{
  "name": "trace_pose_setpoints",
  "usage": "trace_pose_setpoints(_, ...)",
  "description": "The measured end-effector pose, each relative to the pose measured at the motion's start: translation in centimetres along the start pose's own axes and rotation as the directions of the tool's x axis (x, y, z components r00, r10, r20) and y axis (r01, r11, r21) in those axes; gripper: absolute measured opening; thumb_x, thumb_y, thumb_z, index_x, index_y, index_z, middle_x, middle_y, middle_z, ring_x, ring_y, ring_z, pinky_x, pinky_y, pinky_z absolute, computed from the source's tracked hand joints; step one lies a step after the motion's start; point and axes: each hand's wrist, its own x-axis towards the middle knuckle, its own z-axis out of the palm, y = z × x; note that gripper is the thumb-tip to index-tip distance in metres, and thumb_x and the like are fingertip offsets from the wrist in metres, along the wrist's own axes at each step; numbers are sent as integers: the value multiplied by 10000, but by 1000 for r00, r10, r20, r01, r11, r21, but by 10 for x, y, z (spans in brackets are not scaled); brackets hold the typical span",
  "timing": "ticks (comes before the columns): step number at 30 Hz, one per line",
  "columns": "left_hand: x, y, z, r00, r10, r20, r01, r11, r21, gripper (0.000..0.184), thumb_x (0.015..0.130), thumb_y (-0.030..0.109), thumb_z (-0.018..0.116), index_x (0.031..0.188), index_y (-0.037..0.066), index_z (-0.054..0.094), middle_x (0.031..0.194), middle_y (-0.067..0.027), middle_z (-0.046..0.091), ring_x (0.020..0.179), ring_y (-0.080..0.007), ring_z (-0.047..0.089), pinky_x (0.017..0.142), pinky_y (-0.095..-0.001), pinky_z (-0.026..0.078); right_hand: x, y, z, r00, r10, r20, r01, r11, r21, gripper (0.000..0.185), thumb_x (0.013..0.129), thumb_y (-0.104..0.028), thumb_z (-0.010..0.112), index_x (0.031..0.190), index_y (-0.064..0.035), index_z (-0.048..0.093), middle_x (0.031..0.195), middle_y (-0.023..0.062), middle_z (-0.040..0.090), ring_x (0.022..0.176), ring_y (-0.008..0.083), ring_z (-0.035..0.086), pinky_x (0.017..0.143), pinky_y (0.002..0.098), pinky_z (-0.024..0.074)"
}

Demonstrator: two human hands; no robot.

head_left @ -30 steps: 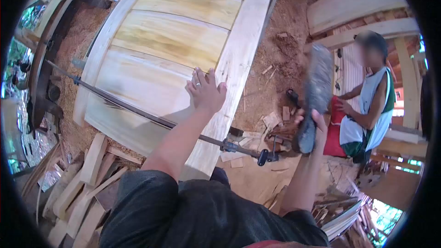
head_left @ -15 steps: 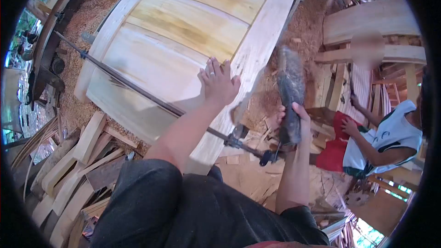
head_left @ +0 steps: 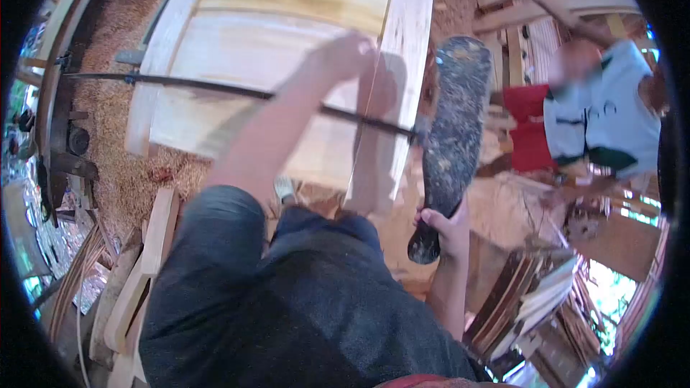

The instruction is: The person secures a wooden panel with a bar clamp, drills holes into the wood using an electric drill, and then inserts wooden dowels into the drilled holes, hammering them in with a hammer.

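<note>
My right hand (head_left: 447, 227) is wrapped around the narrow handle of a dark, scuffed wooden mallet (head_left: 460, 108), shaped like a broad paddle and raised with its wide end away from me. My left hand (head_left: 346, 56) is over the pale wooden panel door (head_left: 259, 50), near its right stile. Motion blurs its fingers, so their pose is unclear, and I cannot tell whether it touches the wood. A long metal bar clamp (head_left: 208, 86) crosses the door below that hand, its right end partly behind the mallet.
A person in a white shirt (head_left: 607, 111) and red shorts is close on the right, holding a long dark tool. Curved wooden pieces (head_left: 147, 266) are stacked at lower left, boards (head_left: 525, 302) at lower right. Sawdust (head_left: 118, 100) covers the ground left of the door.
My left hand has lifted from its spread pose on the door and is blurred. The mallet has swung up, showing its broad face. The other person has leaned in, and my view has shifted.
</note>
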Motion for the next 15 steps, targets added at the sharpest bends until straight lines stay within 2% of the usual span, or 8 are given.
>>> trace_pose_setpoints(1, -32, -7, -41, 999, -6, -51, 2, 997, -75, 354, 1003, 369, 575, 1226, 119, 689, 1253, -171, 695, 1230, -355, 621, 1063, -427, 485, -15, 16, 8, 999, 30, -42, -31, 999, -34, 761, 730, -95, 814, 1360, -10, 396, 894, 131, 658, 711, 226, 694, 658, 376, 604)
trace_pose_setpoints(2, -52, -42, -53, 975, 49, -218, -61, 997, -52, 330, 982, 352, 626, 1203, 119, 702, 1285, -136, 688, 1179, -354, 650, 1030, -445, 509, -26, 37, 12, 998, 29, -59, -33, 997, -65, 807, 718, -95, 824, 1389, -7, 383, 895, 138, 665, 695, 225, 692, 655, 375, 603)
trace_pose_setpoints(3, -72, -83, -61, 914, 147, -378, -144, 989, 36, 305, 942, 373, 648, 1143, 151, 707, 1148, -100, 732, 1057, -363, 687, 943, -471, 541, -37, 50, 20, 996, 66, -56, -67, 997, -24, 795, 716, -104, 827, 1377, -9, 396, 897, 141, 666, 693, 226, 692, 652, 377, 602)
trace_pose_setpoints(5, -127, -132, -102, 883, 192, -429, -107, 971, 213, 270, 922, 370, 664, 973, 115, 736, 1088, -92, 738, 1035, -314, 694, 953, -495, 512, -56, 71, 34, 989, 134, -60, -130, 989, 75, 771, 710, -123, 833, 1352, -13, 420, 900, 149, 669, 688, 228, 691, 647, 381, 600)
trace_pose_setpoints(7, -181, -139, -132, 933, 103, -346, 41, 922, 386, 347, 960, 354, 640, 1186, 100, 708, 1279, -142, 689, 1217, -314, 642, 1068, -481, 456, -52, 80, 45, 985, 173, -1, -171, 972, 161, 693, 724, -182, 826, 1284, 1, 462, 886, 154, 673, 689, 238, 691, 639, 390, 599)
trace_pose_setpoints(10, -233, -155, -123, 825, 179, -535, 206, 787, 581, 518, 982, 394, 611, 1422, 127, 548, 1543, -188, 471, 1394, -344, 497, 1087, -550, 416, -44, 87, 53, 979, 205, 16, -203, 955, 215, 477, 770, -227, 786, 1104, 32, 565, 847, 144, 678, 705, 241, 692, 642, 399, 604)
trace_pose_setpoints(13, -245, -161, -105, 886, 51, -462, 234, 810, 538, 675, 1005, 445, 568, 1567, 140, 351, 1673, -212, 222, 1492, -383, 352, 1092, -599, 387, -42, 90, 63, 973, 227, -39, -212, 950, 228, 336, 814, -198, 757, 1018, 23, 609, 837, 131, 678, 706, 243, 694, 636, 399, 604)
trace_pose_setpoints(15, -245, -156, -94, 886, -18, -463, 274, 826, 493, 771, 1013, 502, 518, 1622, 97, 272, 1689, -226, 195, 1503, -383, 346, 1114, -592, 378, -30, 97, 67, 967, 253, -8, -244, 939, 241, 320, 834, -199, 754, 1022, 17, 609, 837, 124, 678, 701, 245, 692, 634, 398, 604)
